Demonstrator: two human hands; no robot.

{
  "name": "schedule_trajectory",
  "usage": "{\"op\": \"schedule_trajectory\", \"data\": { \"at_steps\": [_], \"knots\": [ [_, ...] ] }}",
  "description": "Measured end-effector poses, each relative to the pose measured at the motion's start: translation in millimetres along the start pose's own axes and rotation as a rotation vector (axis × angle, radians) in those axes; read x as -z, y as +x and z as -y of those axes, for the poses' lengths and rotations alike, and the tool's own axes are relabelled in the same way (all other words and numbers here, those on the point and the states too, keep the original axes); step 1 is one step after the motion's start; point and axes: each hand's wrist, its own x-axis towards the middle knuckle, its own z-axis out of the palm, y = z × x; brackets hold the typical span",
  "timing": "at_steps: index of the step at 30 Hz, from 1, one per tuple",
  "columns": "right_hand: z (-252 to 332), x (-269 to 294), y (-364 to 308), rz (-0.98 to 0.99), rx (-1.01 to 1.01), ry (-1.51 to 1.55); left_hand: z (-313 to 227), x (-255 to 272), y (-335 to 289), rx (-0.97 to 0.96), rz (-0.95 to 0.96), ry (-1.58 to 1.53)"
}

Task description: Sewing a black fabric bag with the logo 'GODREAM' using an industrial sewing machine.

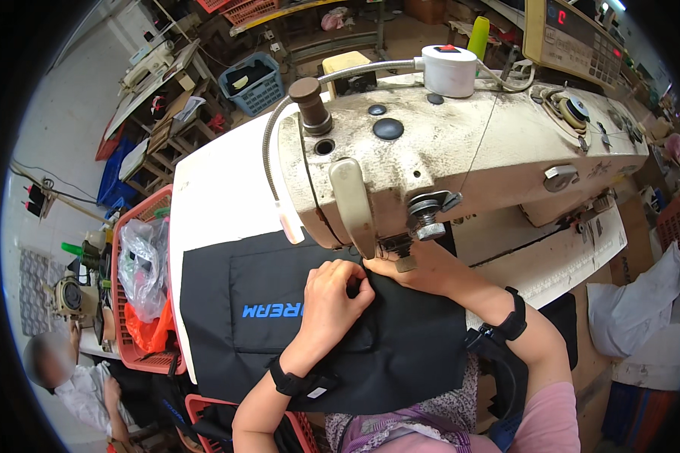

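Observation:
A black fabric piece [279,332] with blue lettering lies on the white table [211,189] under a cream industrial sewing machine [446,151]. My left hand [332,298] rests on the fabric with its fingers curled, pinching the cloth just left of the needle area. My right hand [419,264] sits beneath the machine head by the presser foot [402,257], pressing the fabric's far edge; its fingers are partly hidden by the machine. Both wrists wear black bands.
A red basket [140,302] with plastic bags stands left of the table, another red basket [204,411] below it. A person sits at lower left [75,385]. White cloth [635,302] lies at right, a blue crate [253,79] at the back.

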Motion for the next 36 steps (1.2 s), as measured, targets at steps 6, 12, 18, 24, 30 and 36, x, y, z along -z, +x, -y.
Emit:
{"op": "schedule_trajectory", "data": {
  "at_steps": [6, 12, 18, 24, 30, 36],
  "knots": [
    [1.3, -11.0, -1.9, -0.043, -0.001, 0.009, -1.4, 3.8, 0.7, 0.024, 0.012, 0.005],
    [9.0, -4.1, -4.4, -0.043, -0.042, 0.035, -2.1, 6.8, 2.6, -0.049, 0.058, 0.015],
    [13.5, -0.3, -3.9, -0.046, -0.028, 0.013, -1.5, 18.9, 5.8, -0.007, 0.15, 0.029],
    [16.2, 1.9, -3.8, -0.034, -0.035, -0.011, 11.6, 27.2, 8.7, -0.277, 0.151, 0.213],
    [15.6, 4.1, -5.0, -0.023, -0.031, -0.025, 19.2, 25.5, 5.9, -0.275, 0.133, 0.223],
    [16.9, 10.7, -3.3, -0.004, -0.048, -0.026, 16.0, 13.4, -5.3, -0.187, 0.029, 0.248]
  ]
}}
